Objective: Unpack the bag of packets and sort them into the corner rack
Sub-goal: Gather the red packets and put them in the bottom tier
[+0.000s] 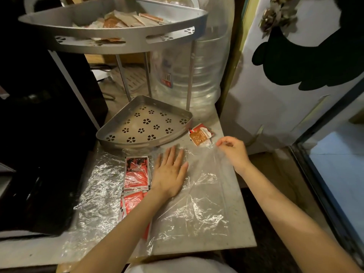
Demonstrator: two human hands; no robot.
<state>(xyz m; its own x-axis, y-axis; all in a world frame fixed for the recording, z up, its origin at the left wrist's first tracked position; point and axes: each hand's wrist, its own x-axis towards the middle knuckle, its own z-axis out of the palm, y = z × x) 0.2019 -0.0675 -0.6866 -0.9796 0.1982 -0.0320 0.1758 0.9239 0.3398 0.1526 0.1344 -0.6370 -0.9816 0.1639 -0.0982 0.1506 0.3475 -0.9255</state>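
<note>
A clear plastic bag (199, 205) lies flat on the counter. Red packets (136, 174) lie stacked inside its left half. My left hand (169, 174) presses flat on the bag beside the packets, fingers straight. My right hand (233, 151) pinches the bag's far right corner and lifts it slightly. An orange-and-red packet (200, 134) lies loose on the counter just beyond that corner. The metal corner rack stands behind: its lower shelf (144, 125) holds nothing, and its upper shelf (118, 34) holds several pale and orange packets.
A large clear water jug (189, 71) stands behind the rack. A black appliance (45, 115) fills the left side. A white fridge door (295, 75) is at the right. The counter edge (244, 213) drops off on the right.
</note>
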